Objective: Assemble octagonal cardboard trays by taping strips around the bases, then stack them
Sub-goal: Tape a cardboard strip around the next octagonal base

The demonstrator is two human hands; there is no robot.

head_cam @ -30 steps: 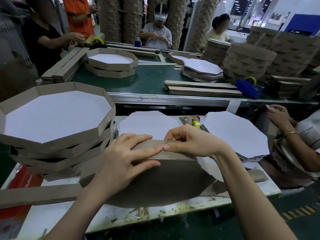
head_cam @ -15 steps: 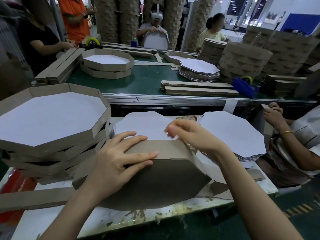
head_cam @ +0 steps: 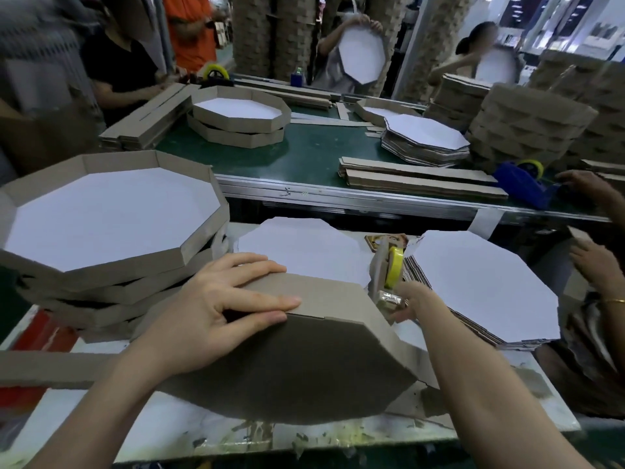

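An upside-down octagonal tray [head_cam: 297, 363] of brown cardboard lies on the white worktable in front of me. My left hand [head_cam: 216, 306] rests on its far edge, fingers straight, pressing the side strip [head_cam: 331, 296] against the base. My right hand [head_cam: 414, 301] has reached to the right of the tray and grips a tape dispenser [head_cam: 389, 275] with a yellow roll. To the left stands a stack of finished trays [head_cam: 101, 231], white inside. A pile of flat white octagonal bases [head_cam: 480, 282] lies to the right, and another white base [head_cam: 301, 248] lies behind the tray.
A loose cardboard strip [head_cam: 50, 368] lies at the left under my arm. Beyond runs a green conveyor [head_cam: 304, 154] with trays, strips and a blue dispenser [head_cam: 524, 186]. Another person's hands [head_cam: 592, 262] work at the right edge. Several people stand behind the conveyor.
My right hand left the tray's top edge and moved right to the tape dispenser, taking hold of it. My left hand stayed pressing the strip.
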